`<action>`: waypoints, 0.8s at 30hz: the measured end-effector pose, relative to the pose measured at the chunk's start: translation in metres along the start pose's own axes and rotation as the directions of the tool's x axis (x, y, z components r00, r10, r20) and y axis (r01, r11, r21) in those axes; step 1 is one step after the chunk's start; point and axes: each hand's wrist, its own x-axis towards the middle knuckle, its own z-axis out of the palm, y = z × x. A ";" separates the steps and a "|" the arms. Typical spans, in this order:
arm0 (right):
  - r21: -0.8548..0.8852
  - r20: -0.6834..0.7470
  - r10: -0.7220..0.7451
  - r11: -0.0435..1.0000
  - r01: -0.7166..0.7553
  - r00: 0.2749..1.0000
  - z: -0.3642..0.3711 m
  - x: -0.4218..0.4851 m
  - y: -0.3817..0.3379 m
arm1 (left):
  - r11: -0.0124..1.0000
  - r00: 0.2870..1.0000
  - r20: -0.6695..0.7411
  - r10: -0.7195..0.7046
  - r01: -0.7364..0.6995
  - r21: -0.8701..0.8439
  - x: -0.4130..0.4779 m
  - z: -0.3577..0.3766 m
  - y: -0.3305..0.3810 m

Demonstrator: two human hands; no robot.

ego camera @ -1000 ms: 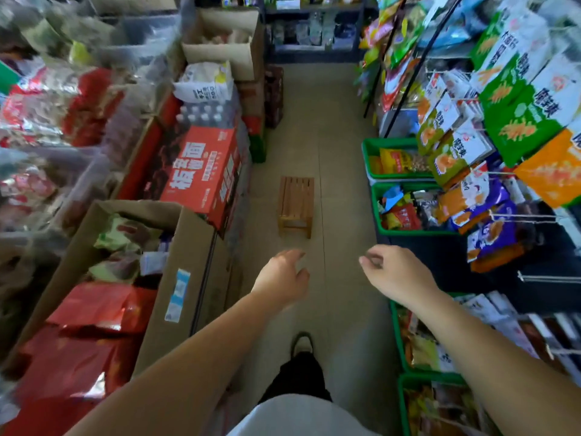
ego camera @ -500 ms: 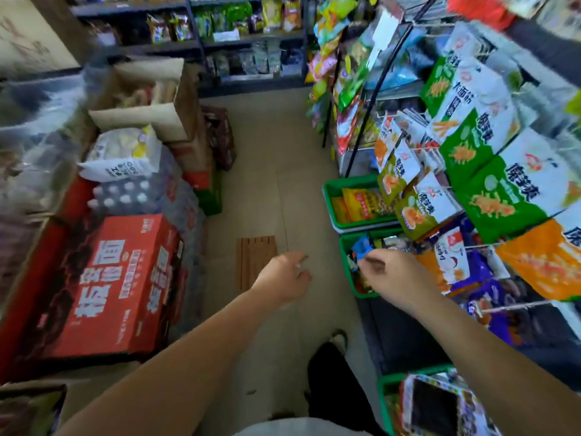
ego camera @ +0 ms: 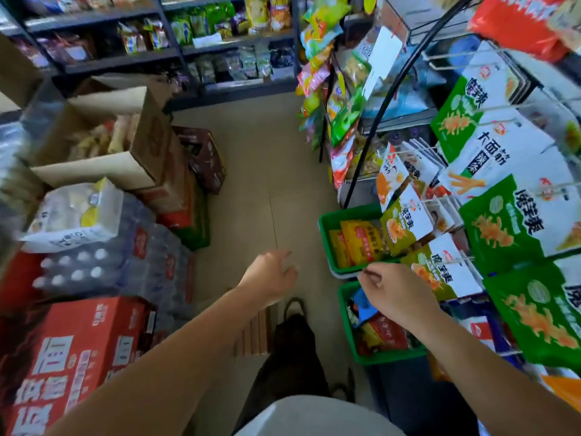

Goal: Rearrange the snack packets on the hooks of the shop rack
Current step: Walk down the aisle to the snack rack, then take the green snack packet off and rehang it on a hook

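Observation:
The shop rack fills the right side, its wire hooks (ego camera: 452, 146) loaded with green-and-white snack packets (ego camera: 500, 225) and smaller ones (ego camera: 405, 221) lower down. My right hand (ego camera: 399, 294) hovers beside the lowest small green packet (ego camera: 440, 272), fingers loosely curled and holding nothing. My left hand (ego camera: 270, 275) hangs over the aisle floor, fingers loosely curled, also holding nothing.
Two green baskets (ego camera: 327, 221) (ego camera: 345, 297) of packets sit under the rack. Red cartons (ego camera: 72, 357), bottled water packs (ego camera: 103, 262) and open cardboard boxes (ego camera: 125, 136) line the left. A small wooden stool (ego camera: 254, 335) stands by my foot. Dark shelves (ego camera: 220, 42) close the far end.
My view has swung up and right toward the rack. My right hand has moved closer to the small green packets; my left hand stays over the aisle.

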 end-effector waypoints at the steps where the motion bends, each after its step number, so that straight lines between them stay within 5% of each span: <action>1: 0.006 -0.003 0.012 1.000 -0.012 1.000 -0.007 0.018 0.001 | 1.000 1.000 0.008 0.011 -0.012 0.021 0.021 -0.008 0.006; 8: 0.025 -0.066 0.110 0.994 -0.109 0.992 -0.054 0.131 -0.005 | 0.977 0.986 0.106 0.131 -0.147 0.158 0.154 -0.054 0.069; 12: 0.177 -0.101 0.250 0.957 -0.230 0.963 -0.090 0.164 -0.003 | 0.939 0.950 0.190 0.246 -0.282 0.195 0.206 -0.064 0.116; 24: 0.364 -0.343 0.449 0.873 -0.324 0.825 -0.159 0.195 0.015 | 0.730 0.719 0.362 0.593 -0.670 0.135 0.290 -0.069 0.239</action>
